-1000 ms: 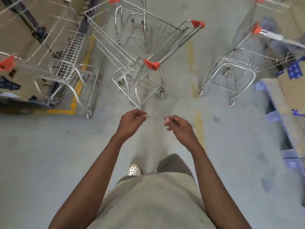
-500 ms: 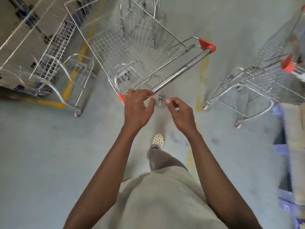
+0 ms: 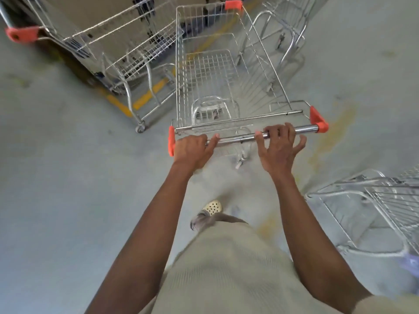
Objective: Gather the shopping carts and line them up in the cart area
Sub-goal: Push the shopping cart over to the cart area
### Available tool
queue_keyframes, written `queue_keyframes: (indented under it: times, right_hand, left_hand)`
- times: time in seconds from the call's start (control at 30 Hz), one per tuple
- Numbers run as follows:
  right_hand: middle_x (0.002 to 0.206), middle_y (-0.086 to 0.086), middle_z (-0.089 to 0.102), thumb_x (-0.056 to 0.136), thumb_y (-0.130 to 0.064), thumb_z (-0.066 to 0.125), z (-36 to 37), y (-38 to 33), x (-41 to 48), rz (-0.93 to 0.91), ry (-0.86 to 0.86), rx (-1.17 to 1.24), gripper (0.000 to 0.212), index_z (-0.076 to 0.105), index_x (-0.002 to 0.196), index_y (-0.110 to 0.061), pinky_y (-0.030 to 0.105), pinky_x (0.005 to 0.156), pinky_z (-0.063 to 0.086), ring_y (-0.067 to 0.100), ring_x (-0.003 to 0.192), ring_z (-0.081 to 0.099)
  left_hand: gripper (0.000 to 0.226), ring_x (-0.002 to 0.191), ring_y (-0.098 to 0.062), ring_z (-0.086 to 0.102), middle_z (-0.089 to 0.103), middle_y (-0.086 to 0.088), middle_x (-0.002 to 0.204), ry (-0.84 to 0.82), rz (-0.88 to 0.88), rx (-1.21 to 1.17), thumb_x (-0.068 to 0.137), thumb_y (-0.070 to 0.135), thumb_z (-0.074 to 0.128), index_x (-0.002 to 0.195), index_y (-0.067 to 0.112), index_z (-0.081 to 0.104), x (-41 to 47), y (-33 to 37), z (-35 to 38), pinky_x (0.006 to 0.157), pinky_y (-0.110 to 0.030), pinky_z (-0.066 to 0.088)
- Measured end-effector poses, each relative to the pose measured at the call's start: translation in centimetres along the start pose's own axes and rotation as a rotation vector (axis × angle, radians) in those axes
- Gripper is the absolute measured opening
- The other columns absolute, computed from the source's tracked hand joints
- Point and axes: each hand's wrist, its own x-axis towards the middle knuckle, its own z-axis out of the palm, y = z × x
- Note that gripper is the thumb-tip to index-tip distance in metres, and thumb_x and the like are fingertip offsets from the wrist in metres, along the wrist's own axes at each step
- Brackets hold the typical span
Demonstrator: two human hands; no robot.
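The cart (image 3: 204,71) is thin steel wire, bright and glossy. Its bar (image 3: 238,138) is smooth polished chrome tubing, ending in 2 matt orange plastic caps (image 3: 318,120). The left cart (image 3: 127,48) and right cart (image 3: 385,200) show the same shiny wire. The floor (image 3: 56,177) is matt grey concrete, stained, with worn yellow paint (image 3: 145,99). The shirt (image 3: 226,279) is ribbed beige knit cloth. The shoe (image 3: 212,207) is matt perforated plastic.

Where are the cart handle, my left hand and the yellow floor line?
cart handle (image 3: 235,139): head view, bare chrome stretch at mid-bar.
left hand (image 3: 191,151): head view, back of the hand.
yellow floor line (image 3: 141,101): head view, middle of the painted stripe.
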Motion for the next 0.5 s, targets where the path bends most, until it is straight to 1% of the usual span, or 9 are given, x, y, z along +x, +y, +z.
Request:
queue_keyframes:
  times: [0.03, 0.1, 0.13, 0.2, 0.27, 0.37, 0.43, 0.5]
  right_hand:
    - [0.109, -0.003, 0.062, 0.101, -0.059, 0.047, -0.1, 0.0, -0.4, -0.027, 0.000, -0.020, 0.036, 0.065, 0.101, -0.027, 0.056, 0.112, 0.020, 0.022, 0.131, 0.048]
    - [0.092, 0.000, 0.061, 0.103, -0.058, 0.043, -0.5, 0.1, -1.2, -0.104, 0.021, -0.024, 0.043, 0.065, 0.090, -0.022, 0.053, 0.108, 0.030, 0.026, 0.109, 0.056]
    - [0.085, 0.003, 0.060, 0.104, -0.055, 0.045, -0.8, 0.3, -1.8, -0.155, 0.042, -0.007, 0.045, 0.065, 0.084, -0.020, 0.051, 0.102, 0.036, 0.029, 0.096, 0.057]
    - [0.074, 0.005, 0.061, 0.104, -0.045, 0.051, -1.5, 0.6, -3.3, -0.251, 0.071, 0.048, 0.042, 0.065, 0.076, -0.016, 0.047, 0.089, 0.041, 0.031, 0.080, 0.054]
    - [0.068, 0.004, 0.061, 0.101, -0.035, 0.057, -2.5, 0.4, -5.3, -0.298, 0.090, 0.083, 0.038, 0.065, 0.071, -0.015, 0.044, 0.081, 0.041, 0.031, 0.073, 0.053]
    - [0.061, 0.006, 0.063, 0.095, -0.024, 0.063, -4.3, 0.7, -8.1, -0.338, 0.074, 0.077, 0.034, 0.067, 0.064, -0.011, 0.042, 0.074, 0.041, 0.033, 0.064, 0.054]
    - [0.055, 0.010, 0.061, 0.089, -0.018, 0.067, -5.5, 1.4, -9.7, -0.371, 0.086, 0.084, 0.031, 0.067, 0.061, -0.006, 0.040, 0.070, 0.042, 0.033, 0.055, 0.054]
    - [0.051, 0.011, 0.060, 0.087, -0.016, 0.066, -6.5, 2.3, -11.2, -0.415, 0.077, 0.088, 0.032, 0.067, 0.058, -0.004, 0.038, 0.066, 0.042, 0.033, 0.050, 0.054]
  left_hand:
    - [0.073, 0.094, -0.032, 0.068, 0.068, -0.009, 0.086, 0.016, -0.032, -0.011, 0.101, 0.067, 0.007, 0.088, 0.023, 0.063, -0.6, -0.1, 0.4, 0.103, -0.052, 0.039]
    - [0.073, 0.092, -0.033, 0.068, 0.070, -0.011, 0.086, 0.078, -0.103, -0.021, 0.103, 0.064, 0.008, 0.083, 0.023, 0.065, -2.1, -0.5, 1.5, 0.089, -0.046, 0.045]
    - [0.072, 0.092, -0.033, 0.068, 0.071, -0.012, 0.087, 0.099, -0.145, -0.028, 0.104, 0.061, 0.010, 0.082, 0.021, 0.066, -3.2, -0.8, 2.2, 0.083, -0.043, 0.046]
    - [0.069, 0.090, -0.034, 0.069, 0.072, -0.015, 0.088, 0.138, -0.230, -0.036, 0.105, 0.055, 0.017, 0.084, 0.017, 0.070, -5.8, -1.4, 3.5, 0.081, -0.044, 0.049]
    - [0.065, 0.086, -0.035, 0.070, 0.072, -0.017, 0.085, 0.185, -0.313, -0.050, 0.105, 0.048, 0.022, 0.082, 0.014, 0.073, -8.8, -1.5, 4.9, 0.083, -0.047, 0.050]
    - [0.064, 0.077, -0.034, 0.070, 0.070, -0.016, 0.073, 0.216, -0.378, -0.096, 0.103, 0.043, 0.022, 0.074, 0.012, 0.070, -14.0, -0.5, 6.8, 0.082, -0.045, 0.050]
    - [0.064, 0.068, -0.033, 0.069, 0.067, -0.015, 0.064, 0.236, -0.455, -0.121, 0.103, 0.040, 0.026, 0.067, 0.009, 0.070, -17.5, 1.0, 8.6, 0.076, -0.043, 0.051]
    - [0.065, 0.052, -0.032, 0.065, 0.062, -0.014, 0.050, 0.280, -0.530, -0.167, 0.101, 0.037, 0.032, 0.056, 0.009, 0.069, -21.1, 2.5, 10.0, 0.068, -0.040, 0.049]
